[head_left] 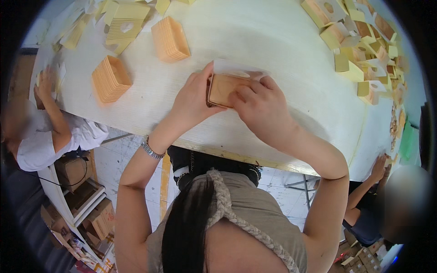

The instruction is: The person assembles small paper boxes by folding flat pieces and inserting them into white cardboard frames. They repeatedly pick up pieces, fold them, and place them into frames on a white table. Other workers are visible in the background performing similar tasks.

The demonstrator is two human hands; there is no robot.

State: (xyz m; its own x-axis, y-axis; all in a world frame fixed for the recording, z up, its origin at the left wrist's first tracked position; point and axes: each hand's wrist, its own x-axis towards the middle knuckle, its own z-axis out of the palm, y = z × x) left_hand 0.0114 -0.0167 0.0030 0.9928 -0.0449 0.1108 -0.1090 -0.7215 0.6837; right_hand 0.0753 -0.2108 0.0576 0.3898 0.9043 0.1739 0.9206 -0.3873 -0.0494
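Desk [282,38] carried seemingly packed boxes [349,71] and likely spare trays [167,40] while left hand [189,98] and right hand [264,107] gripped a tan container [221,89], apparently unfinished.

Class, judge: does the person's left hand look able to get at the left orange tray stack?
Probably yes: bare tabletop separates the left hand from that tray stack, though the hand would likely have to release the tan container first.
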